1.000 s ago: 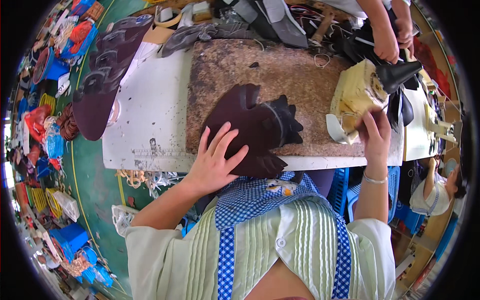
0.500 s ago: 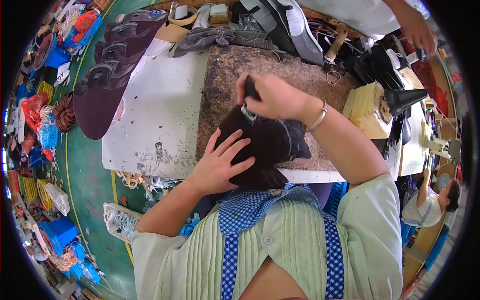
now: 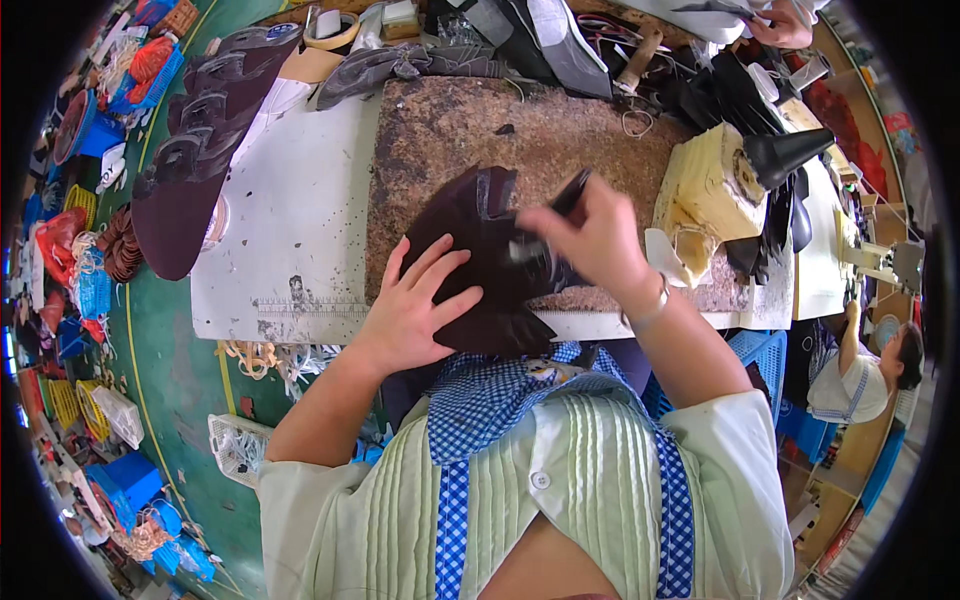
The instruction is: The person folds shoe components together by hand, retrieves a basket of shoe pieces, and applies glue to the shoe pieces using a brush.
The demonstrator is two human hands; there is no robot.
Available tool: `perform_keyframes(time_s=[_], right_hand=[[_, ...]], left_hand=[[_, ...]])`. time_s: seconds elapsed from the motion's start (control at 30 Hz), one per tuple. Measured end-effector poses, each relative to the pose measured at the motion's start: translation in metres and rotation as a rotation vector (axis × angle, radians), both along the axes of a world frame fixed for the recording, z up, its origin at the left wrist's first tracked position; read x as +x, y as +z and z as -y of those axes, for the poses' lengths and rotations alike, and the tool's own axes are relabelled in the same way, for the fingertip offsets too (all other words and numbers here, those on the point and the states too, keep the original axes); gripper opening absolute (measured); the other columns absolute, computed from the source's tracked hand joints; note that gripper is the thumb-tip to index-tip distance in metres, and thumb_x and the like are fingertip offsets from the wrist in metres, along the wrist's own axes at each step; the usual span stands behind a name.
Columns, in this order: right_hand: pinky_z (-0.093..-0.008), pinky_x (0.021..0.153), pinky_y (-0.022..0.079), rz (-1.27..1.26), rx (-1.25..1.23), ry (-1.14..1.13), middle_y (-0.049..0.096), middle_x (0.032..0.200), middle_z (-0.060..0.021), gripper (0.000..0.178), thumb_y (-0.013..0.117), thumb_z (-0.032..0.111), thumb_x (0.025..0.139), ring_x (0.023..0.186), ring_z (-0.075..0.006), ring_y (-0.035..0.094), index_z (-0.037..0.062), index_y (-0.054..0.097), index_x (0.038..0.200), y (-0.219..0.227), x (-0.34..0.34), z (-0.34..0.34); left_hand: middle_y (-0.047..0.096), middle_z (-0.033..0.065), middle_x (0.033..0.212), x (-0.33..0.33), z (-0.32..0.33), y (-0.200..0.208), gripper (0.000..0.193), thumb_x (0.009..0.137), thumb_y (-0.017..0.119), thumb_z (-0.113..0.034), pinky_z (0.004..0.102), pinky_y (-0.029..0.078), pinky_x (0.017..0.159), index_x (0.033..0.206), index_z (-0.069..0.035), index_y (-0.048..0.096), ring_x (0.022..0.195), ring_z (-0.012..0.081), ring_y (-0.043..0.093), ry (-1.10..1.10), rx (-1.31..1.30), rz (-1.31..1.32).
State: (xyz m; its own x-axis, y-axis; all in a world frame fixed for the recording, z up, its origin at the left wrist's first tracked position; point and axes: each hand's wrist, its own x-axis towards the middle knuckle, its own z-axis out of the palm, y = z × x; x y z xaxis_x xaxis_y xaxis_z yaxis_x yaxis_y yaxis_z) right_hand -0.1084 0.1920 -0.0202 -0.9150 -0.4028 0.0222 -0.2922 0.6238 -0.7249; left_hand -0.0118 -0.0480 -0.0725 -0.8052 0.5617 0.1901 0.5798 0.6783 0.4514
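Note:
A dark brown, flat shoe-upper piece lies at the front of the worn brown board, its lower end reaching past the table's front edge. It has cut-out edges and grey strips along its upper and right parts. My left hand rests on its left side, fingers spread, holding nothing. Over its right side, my right hand is closed round a black-handled tool. A blurred shiny patch shows below the handle; the tool's working end cannot be made out.
Overlapping dark upper pieces lie at the table's left. A yellowish block with a black cone stands right of the board. Behind are a tape roll, dark scraps and a wooden handle. Another person's hand shows at the far right.
My right hand has moved right and slightly down with the black-handled tool, uncovering the piece's upper part. My left hand stays spread on the piece. The other person's hand has moved back.

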Motion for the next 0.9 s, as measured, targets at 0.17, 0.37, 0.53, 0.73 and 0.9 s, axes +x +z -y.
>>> perform_keyframes(time_s=[0.17, 0.37, 0.53, 0.73, 0.9], right_hand=[[-0.0334, 0.048, 0.051, -0.062, -0.112, 0.162, 0.060, 0.055, -0.0120, 0.036, 0.080, 0.024, 0.078, 0.049, -0.0252, 0.064, 0.0005, 0.054, 0.081, -0.004, -0.002, -0.001], [-0.0314, 0.048, 0.050, -0.299, -0.283, -0.018, 0.062, 0.062, -0.0094, 0.028, 0.080, 0.015, 0.074, 0.050, -0.0223, 0.063, 0.0023, 0.057, 0.085, -0.026, 0.013, -0.009], [-0.0294, 0.054, 0.052, -0.280, -0.254, 0.513, 0.063, 0.070, -0.0060, 0.025, 0.078, 0.008, 0.072, 0.057, -0.0198, 0.063, 0.0071, 0.058, 0.087, -0.024, 0.082, -0.047], [-0.0267, 0.069, 0.053, 0.109, -0.871, -0.284, 0.068, 0.089, -0.0137, 0.023, 0.068, 0.000, 0.084, 0.077, -0.0160, 0.066, 0.0045, 0.049, 0.095, -0.025, 0.051, -0.058], [-0.0287, 0.066, 0.054, -0.255, -0.363, -0.064, 0.068, 0.083, -0.0097, 0.026, 0.075, 0.005, 0.079, 0.073, -0.0149, 0.066, 0.0043, 0.051, 0.089, -0.027, 0.058, -0.045]], left_hand=[[0.043, 0.0130, 0.141, 0.001, -0.003, 0.005, 0.072, 0.056, 0.085, -0.041, 0.0626, 0.016, 0.112, 0.121, -0.021, 0.059, 0.139, 0.0350, 0.033, 0.021, 0.011, 0.018], [0.046, 0.0127, 0.139, 0.003, -0.007, 0.006, 0.070, 0.057, 0.085, -0.044, 0.0586, 0.017, 0.113, 0.117, -0.020, 0.060, 0.138, 0.0344, 0.036, 0.070, 0.027, -0.007], [0.046, 0.0122, 0.139, 0.004, -0.007, 0.005, 0.073, 0.054, 0.087, -0.046, 0.0582, 0.017, 0.113, 0.116, -0.019, 0.061, 0.138, 0.0337, 0.037, 0.078, 0.062, -0.012], [0.045, 0.0118, 0.140, 0.003, -0.007, 0.007, 0.071, 0.053, 0.086, -0.048, 0.0579, 0.017, 0.114, 0.114, -0.018, 0.063, 0.138, 0.0335, 0.036, 0.075, 0.014, 0.001], [0.046, 0.0126, 0.139, 0.003, -0.007, 0.008, 0.069, 0.055, 0.085, -0.049, 0.0579, 0.017, 0.114, 0.113, -0.017, 0.064, 0.139, 0.0332, 0.036, 0.077, 0.042, 0.004]])
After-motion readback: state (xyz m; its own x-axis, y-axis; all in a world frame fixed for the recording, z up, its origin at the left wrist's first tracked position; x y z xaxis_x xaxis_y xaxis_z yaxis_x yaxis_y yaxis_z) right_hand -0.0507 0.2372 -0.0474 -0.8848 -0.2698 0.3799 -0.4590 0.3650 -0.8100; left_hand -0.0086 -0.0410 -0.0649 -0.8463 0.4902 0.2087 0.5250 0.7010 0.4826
